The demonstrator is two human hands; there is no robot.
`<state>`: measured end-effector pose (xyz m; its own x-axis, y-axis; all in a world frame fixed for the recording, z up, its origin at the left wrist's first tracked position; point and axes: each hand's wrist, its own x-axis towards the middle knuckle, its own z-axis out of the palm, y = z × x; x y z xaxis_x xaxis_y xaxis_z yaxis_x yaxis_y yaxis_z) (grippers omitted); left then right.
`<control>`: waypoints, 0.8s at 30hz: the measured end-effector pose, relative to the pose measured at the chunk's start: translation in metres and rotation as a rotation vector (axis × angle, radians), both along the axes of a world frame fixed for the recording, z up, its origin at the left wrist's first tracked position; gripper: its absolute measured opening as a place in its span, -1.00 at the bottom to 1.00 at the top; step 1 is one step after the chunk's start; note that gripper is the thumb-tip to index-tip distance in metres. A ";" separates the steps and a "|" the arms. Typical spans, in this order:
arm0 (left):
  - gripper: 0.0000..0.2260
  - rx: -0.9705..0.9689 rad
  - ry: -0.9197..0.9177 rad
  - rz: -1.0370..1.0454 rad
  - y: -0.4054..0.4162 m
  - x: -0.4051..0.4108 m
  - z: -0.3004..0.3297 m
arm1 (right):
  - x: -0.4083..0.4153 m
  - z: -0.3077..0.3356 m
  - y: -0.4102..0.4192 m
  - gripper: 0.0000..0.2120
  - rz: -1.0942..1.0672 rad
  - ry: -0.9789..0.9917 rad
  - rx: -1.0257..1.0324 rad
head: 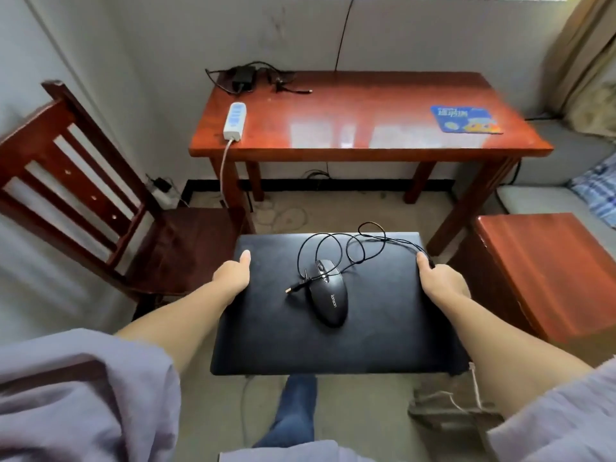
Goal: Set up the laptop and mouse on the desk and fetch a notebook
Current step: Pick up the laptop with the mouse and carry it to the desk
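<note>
I hold a closed black laptop (366, 328) flat in the air in front of me, short of the red-brown wooden desk (350, 128). My left hand (233, 275) grips its left edge and my right hand (440, 281) grips its right edge. A black wired mouse (328, 298) lies on the lid, its cable looped loosely toward the far edge and its USB plug resting beside it. A blue mouse pad (466, 120) lies at the desk's right end. No notebook is in view.
A white power strip (235, 121) and a black charger with cables (245, 78) lie on the desk's left side. A wooden chair (100, 201) stands left of me and a low wooden cabinet (546, 261) to my right. A sofa with a blue checked cloth (596, 188) is at far right.
</note>
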<state>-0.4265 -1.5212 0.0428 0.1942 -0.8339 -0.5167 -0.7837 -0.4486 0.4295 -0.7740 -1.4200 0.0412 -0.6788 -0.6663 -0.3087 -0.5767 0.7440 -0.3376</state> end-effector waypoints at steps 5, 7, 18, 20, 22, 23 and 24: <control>-0.37 -0.036 -0.008 -0.119 -0.130 -0.065 0.022 | -0.057 0.016 -0.092 -0.24 -0.103 -0.003 -0.022; -0.37 -0.051 -0.015 -0.176 -0.176 -0.094 0.032 | -0.079 0.024 -0.125 -0.24 -0.141 0.006 -0.019; -0.37 -0.046 0.031 -0.139 -0.396 -0.260 0.028 | -0.246 0.035 -0.351 -0.26 -0.131 0.052 -0.029; -0.37 -0.045 0.032 -0.105 -0.424 -0.276 0.028 | -0.265 0.036 -0.387 -0.27 -0.098 0.049 -0.031; -0.37 -0.040 0.046 -0.067 -0.458 -0.297 0.028 | -0.290 0.040 -0.431 -0.28 -0.061 0.047 -0.014; -0.37 -0.036 0.051 -0.047 -0.472 -0.304 0.029 | -0.299 0.041 -0.452 -0.28 -0.041 0.048 -0.002; -0.37 -0.032 0.049 -0.027 -0.488 -0.311 0.028 | -0.308 0.041 -0.474 -0.28 -0.027 0.049 0.003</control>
<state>-0.7373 -2.0088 0.0704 0.1467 -0.8547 -0.4980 -0.7729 -0.4133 0.4815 -1.0824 -1.8937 0.0818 -0.7107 -0.6470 -0.2764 -0.5726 0.7602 -0.3071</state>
